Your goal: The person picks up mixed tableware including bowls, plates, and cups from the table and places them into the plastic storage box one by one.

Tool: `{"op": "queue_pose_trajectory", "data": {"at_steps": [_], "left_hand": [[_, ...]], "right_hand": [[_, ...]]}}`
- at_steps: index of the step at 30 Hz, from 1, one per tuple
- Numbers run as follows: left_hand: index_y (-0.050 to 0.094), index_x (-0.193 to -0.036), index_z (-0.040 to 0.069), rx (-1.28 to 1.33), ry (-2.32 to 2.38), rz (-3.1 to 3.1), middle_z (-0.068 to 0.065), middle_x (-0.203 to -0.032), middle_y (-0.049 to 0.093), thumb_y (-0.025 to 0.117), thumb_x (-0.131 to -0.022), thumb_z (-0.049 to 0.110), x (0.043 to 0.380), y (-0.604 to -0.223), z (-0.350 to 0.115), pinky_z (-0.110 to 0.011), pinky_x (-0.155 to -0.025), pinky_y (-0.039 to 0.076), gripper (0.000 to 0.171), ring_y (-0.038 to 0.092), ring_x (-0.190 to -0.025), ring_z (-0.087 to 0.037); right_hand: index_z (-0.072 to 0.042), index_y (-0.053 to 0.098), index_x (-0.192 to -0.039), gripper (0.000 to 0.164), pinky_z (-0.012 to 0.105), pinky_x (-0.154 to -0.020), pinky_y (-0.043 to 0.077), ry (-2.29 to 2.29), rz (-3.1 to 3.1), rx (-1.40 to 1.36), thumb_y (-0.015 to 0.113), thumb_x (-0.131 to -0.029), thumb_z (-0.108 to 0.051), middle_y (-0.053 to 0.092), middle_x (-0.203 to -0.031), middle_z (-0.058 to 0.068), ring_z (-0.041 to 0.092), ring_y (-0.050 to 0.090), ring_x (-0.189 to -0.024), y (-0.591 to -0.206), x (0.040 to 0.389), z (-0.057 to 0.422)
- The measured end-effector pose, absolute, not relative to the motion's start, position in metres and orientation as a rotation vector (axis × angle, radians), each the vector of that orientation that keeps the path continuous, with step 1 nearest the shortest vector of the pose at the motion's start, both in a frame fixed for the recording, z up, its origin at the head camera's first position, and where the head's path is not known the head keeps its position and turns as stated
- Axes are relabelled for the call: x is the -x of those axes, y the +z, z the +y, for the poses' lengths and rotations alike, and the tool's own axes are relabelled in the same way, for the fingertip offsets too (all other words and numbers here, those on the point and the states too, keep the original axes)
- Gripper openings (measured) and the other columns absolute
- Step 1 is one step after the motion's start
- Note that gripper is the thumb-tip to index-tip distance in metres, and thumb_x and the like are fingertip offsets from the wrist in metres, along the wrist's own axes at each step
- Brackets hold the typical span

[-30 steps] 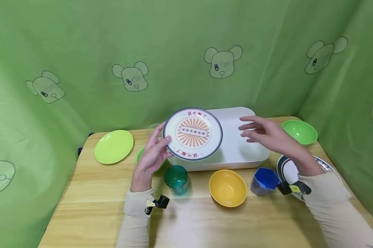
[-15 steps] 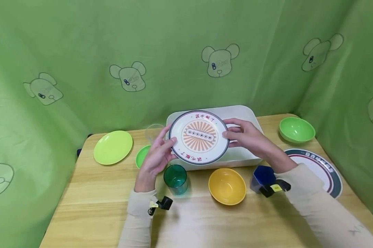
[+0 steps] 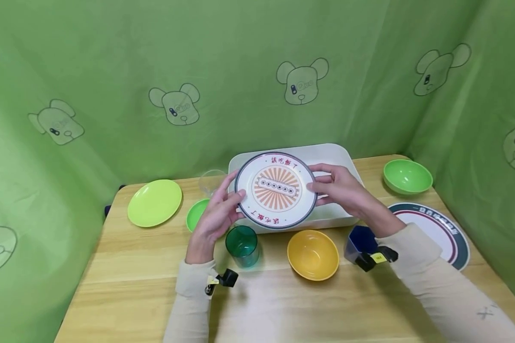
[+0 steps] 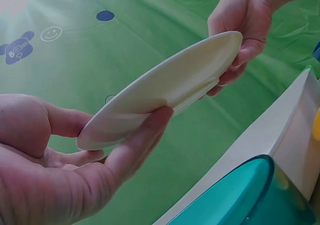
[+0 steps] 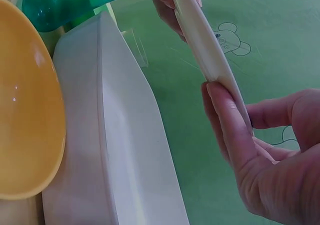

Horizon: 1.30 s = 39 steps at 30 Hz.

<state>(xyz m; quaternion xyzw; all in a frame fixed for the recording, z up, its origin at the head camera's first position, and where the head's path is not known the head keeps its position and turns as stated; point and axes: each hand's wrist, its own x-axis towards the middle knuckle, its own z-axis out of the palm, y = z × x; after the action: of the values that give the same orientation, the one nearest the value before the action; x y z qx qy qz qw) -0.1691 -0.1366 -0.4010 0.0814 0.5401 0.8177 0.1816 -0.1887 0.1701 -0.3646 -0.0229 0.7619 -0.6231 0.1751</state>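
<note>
Both hands hold a white plate (image 3: pixel 276 209) with a dark rim, red lettering and an orange sunburst, raised over a white rectangular bin (image 3: pixel 334 155). My left hand (image 3: pixel 216 214) grips its left edge, thumb on the printed face and fingers beneath. On the opposite edge my right hand (image 3: pixel 339 188) pinches the rim the same way. The plate's plain underside (image 4: pixel 170 80) shows tilted in the left wrist view. In the right wrist view it appears almost edge-on, above the bin's wall (image 5: pixel 132 135). The plate hides part of the bin's inside.
In front of the bin stand a teal cup (image 3: pixel 242 247), a yellow bowl (image 3: pixel 313 256) and a blue cup (image 3: pixel 360 243). Left lie a lime plate (image 3: pixel 154 203), a small green dish (image 3: pixel 196 214) and a clear glass (image 3: pixel 210 181). Right sit a green bowl (image 3: pixel 407 177) and a large plate (image 3: pixel 459 247).
My right hand has moved left and taken hold of the plate's right edge. The plate has shifted slightly right and turned a little. In the last half second it has hardly moved.
</note>
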Motion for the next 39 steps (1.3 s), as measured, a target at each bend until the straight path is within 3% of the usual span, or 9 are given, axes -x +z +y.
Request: {"op": "queue_pose_trajectory", "data": {"at_steps": [11,17,21,27,34,39], "left_hand": [[0.031,-0.16,0.022,-0.297,2.297,1.499,-0.024,-0.14,0.053,0.048,-0.105,-0.001,0.17,-0.397,-0.142,-0.039,-0.083,0.063,0.062,0.069,-0.101,-0.024],[0.029,-0.161,0.017,-0.38,2.292,1.502,-0.024,-0.151,0.046,0.046,-0.107,0.002,0.171,-0.397,-0.144,-0.052,-0.096,0.057,0.059,0.061,-0.123,-0.034],[0.037,-0.156,0.015,-0.438,2.248,1.603,-0.024,-0.151,0.048,0.047,-0.108,0.007,0.172,-0.397,-0.147,-0.052,-0.101,0.055,0.05,0.056,-0.131,-0.04],[0.05,-0.144,0.006,-0.484,2.215,1.71,-0.033,-0.147,0.047,0.046,-0.109,0.007,0.171,-0.399,-0.158,-0.049,-0.105,0.052,0.036,0.058,-0.129,-0.039],[0.054,-0.141,0.002,-0.495,2.24,1.736,-0.025,-0.14,0.056,0.048,-0.108,0.008,0.174,-0.4,-0.17,-0.048,-0.106,0.051,0.034,0.06,-0.126,-0.037],[0.055,-0.14,0.001,-0.439,2.279,1.779,-0.024,-0.136,0.059,0.048,-0.108,0.007,0.176,-0.399,-0.18,-0.044,-0.102,0.055,0.033,0.062,-0.123,-0.034]], "right_hand": [[0.004,0.043,-0.15,0.054,0.028,-0.066,0.063,-1.821,2.122,0.012,0.062,-0.1,-0.004,0.075,-0.09,0.001,0.014,0.072,-0.077,-0.361,0.203,0.175],[0.006,0.038,-0.152,0.059,0.026,-0.071,0.063,-1.831,2.135,-0.061,0.063,-0.101,-0.009,0.072,-0.086,-0.002,0.011,0.072,-0.077,-0.361,0.216,0.189],[0.003,0.034,-0.155,0.062,0.026,-0.073,0.063,-1.809,2.165,-0.143,0.062,-0.101,-0.009,0.07,-0.087,-0.002,0.01,0.071,-0.078,-0.366,0.226,0.203],[0.001,0.026,-0.159,0.067,0.025,-0.071,0.063,-1.736,2.203,-0.261,0.06,-0.102,-0.008,0.067,-0.085,0.0,0.01,0.069,-0.074,-0.382,0.241,0.22],[0.002,0.021,-0.16,0.07,0.026,-0.071,0.063,-1.794,2.172,-0.443,0.058,-0.1,-0.001,0.068,-0.078,0.001,0.011,0.071,-0.068,-0.398,0.253,0.235],[0.01,0.017,-0.158,0.069,0.027,-0.074,0.063,-1.788,2.145,-0.432,0.054,-0.101,0.002,0.066,-0.08,0.002,0.011,0.07,-0.068,-0.402,0.26,0.24]]}}
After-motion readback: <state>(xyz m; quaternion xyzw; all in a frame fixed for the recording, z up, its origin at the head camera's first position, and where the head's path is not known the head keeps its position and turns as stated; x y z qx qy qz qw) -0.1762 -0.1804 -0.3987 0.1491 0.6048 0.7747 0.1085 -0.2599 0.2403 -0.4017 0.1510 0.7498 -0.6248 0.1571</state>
